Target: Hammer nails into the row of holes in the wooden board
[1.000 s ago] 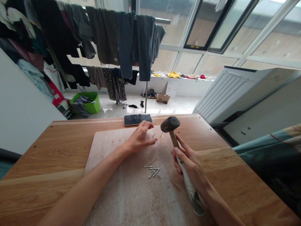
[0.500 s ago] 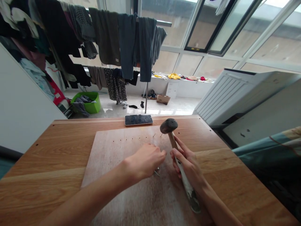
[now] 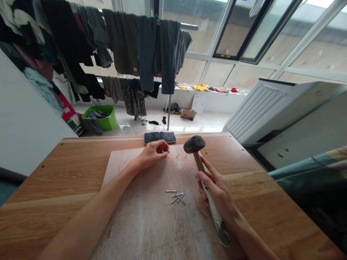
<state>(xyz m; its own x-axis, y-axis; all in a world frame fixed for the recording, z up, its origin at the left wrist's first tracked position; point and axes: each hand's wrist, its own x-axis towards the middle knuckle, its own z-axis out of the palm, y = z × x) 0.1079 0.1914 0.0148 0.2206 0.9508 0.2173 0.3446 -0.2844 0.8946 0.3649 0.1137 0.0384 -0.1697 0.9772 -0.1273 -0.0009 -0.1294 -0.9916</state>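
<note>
My left hand (image 3: 155, 153) is closed in a pinch over the far part of the board (image 3: 141, 202), and a small bit of a nail (image 3: 168, 150) shows at its fingertips. Wrapped around the wooden handle of a mallet (image 3: 194, 144) with a dark head, my right hand (image 3: 214, 184) holds it tilted above the board's right side. Two nails stand in the board between the hands, the nearer one to the mallet being this nail (image 3: 185, 155). A small pile of loose nails (image 3: 178, 197) lies mid-board. My left hand hides part of the row of holes.
The board rests on a wooden table (image 3: 54, 180). A phone (image 3: 159, 137) lies by the table's far edge, just behind my left hand. Beyond are hanging clothes (image 3: 148, 50), a green tub (image 3: 105, 122) and a cardboard box (image 3: 188, 114) on the floor. A white cabinet (image 3: 260, 104) stands at right.
My left hand has moved away from the loose nails to the far side of the board, uncovering the pile. My right hand with the mallet has barely moved.
</note>
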